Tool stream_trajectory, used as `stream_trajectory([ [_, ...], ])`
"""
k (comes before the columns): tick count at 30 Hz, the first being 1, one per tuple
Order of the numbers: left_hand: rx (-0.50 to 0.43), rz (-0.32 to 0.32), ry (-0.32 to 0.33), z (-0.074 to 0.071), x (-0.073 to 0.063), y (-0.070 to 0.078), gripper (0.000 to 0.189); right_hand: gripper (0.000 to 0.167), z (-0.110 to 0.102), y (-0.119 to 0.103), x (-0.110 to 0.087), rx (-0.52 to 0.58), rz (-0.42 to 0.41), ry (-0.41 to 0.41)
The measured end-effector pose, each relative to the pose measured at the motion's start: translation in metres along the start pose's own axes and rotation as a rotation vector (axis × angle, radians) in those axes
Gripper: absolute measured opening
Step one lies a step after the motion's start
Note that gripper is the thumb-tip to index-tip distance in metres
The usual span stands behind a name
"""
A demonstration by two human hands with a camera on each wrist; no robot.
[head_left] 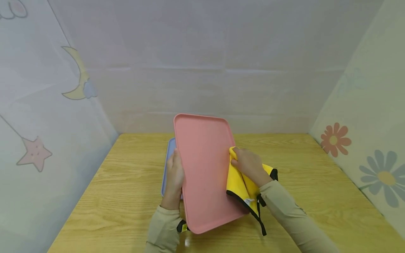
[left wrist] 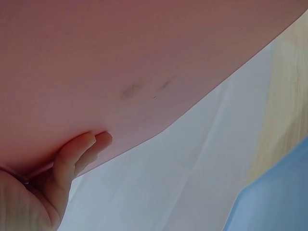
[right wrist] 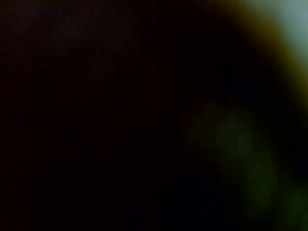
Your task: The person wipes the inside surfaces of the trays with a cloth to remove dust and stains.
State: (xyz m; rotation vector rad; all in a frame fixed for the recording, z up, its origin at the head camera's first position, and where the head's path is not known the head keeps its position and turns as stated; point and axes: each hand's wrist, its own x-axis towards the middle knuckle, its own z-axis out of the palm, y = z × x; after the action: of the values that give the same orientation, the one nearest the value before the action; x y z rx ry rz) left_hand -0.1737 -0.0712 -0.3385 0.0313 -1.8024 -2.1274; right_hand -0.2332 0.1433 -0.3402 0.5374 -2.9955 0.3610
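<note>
A pink tray is held up at a tilt in the head view, its inner face toward me. My left hand grips its left edge. In the left wrist view, fingers of that hand press against the tray's underside, which bears a few dark smudges. My right hand grips a bunched yellow cloth with black edging and a black loop, at the tray's right edge. The right wrist view is almost wholly dark, so nothing in it can be made out.
Partly hidden behind the pink tray, a blue tray lies on the wooden table. Pale walls with printed stars, a moon and flowers stand around the table's back and sides.
</note>
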Motion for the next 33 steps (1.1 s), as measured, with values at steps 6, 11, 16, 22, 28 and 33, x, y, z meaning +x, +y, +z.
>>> stream_trajectory([
  [6, -0.008, 0.011, -0.021, 0.0, 0.001, 0.0, 0.046, 0.028, 0.001, -0.002, -0.003, 0.021, 0.02, 0.026],
  [11, 0.011, 0.006, 0.001, 0.001, 0.001, 0.0, 0.046, 0.03, 0.002, -0.003, -0.003, 0.06, 0.044, 0.016],
  [16, 0.03, 0.006, 0.008, 0.001, 0.0, 0.001, 0.046, 0.029, 0.004, -0.005, -0.002, 0.072, 0.048, 0.02],
  [22, 0.052, 0.004, 0.024, 0.001, 0.0, 0.001, 0.045, 0.03, 0.005, -0.01, -0.002, 0.085, 0.03, 0.041],
  [28, 0.034, 0.017, -0.008, 0.001, 0.0, 0.001, 0.045, 0.031, 0.004, -0.022, -0.001, 0.079, 0.006, 0.036],
  [33, 0.045, 0.002, 0.031, 0.003, 0.0, 0.0, 0.043, 0.029, 0.003, -0.038, -0.001, 0.077, -0.022, 0.042],
])
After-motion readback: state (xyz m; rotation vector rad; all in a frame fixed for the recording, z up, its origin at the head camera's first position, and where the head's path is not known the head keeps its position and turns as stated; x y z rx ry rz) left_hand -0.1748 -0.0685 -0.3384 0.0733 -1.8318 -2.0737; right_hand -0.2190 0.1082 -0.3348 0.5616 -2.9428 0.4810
